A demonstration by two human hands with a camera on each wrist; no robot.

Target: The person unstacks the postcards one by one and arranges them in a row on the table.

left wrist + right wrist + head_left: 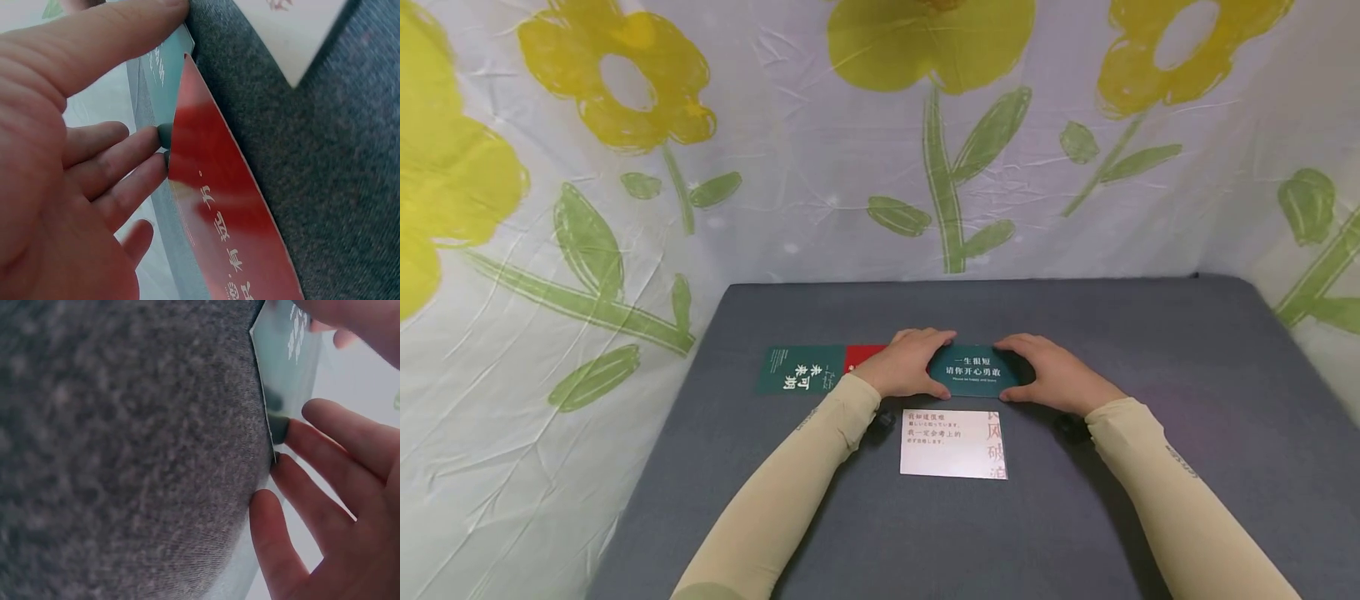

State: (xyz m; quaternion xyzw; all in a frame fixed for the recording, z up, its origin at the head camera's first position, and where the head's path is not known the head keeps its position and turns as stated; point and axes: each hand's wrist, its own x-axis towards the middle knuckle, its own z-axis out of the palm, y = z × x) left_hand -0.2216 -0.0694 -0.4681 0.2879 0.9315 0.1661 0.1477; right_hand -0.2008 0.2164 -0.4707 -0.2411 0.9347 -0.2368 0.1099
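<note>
A dark teal card (975, 370) with white lettering lies between my two hands. My left hand (908, 362) grips its left end, the thumb along the near edge and the forefinger at the far edge. On the opposite end, my right hand (1060, 375) holds it the same way, as the right wrist view also shows with the card (284, 369) close over the cloth. A red card (215, 181) adjoins the teal one and is partly covered by my left hand; the left fingertips come right up to its far edge.
Left of the red card lies a green card (801, 369), in line with it. A white card with reddish print (951, 446) lies nearer, between my forearms. Grey cloth covers the table (1150, 333). Behind it hangs a flower-patterned curtain (805, 167).
</note>
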